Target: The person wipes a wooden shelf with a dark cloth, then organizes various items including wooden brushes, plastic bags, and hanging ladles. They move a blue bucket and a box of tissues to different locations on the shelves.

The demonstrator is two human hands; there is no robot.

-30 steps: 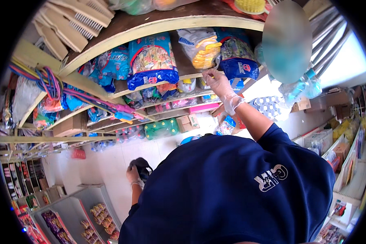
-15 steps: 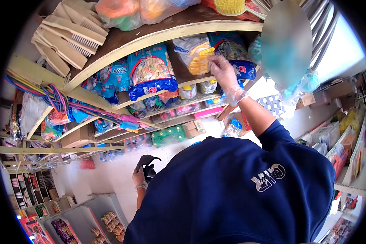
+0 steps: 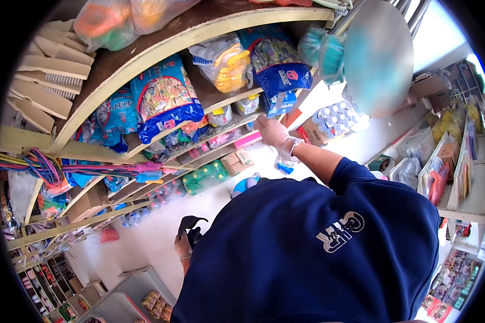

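My right hand (image 3: 274, 134), in a clear plastic glove, is just below the shelf edge, beside a blue packet (image 3: 279, 104) and small bagged goods (image 3: 247, 106). Its fingers are loosely bent and apart, with nothing visible in them. Above lie a bag of yellow and grey gloves (image 3: 229, 67) and large blue printed bags (image 3: 167, 89). My left hand (image 3: 182, 245), also gloved, is down at my left side, closed on a black object (image 3: 190, 222), partly hidden by my navy top.
Shelving (image 3: 226, 16) ahead holds wooden brushes (image 3: 53, 69) and coloured cords (image 3: 46, 169). Bottle packs (image 3: 205, 177), a carton (image 3: 237, 160) and a red basin (image 3: 109, 234) are on the floor (image 3: 140, 258). Display racks stand at lower left and at right (image 3: 463, 207).
My right hand has dropped from beside the yellow glove bag to below that shelf's edge. The view has shifted; my left hand still holds the black object.
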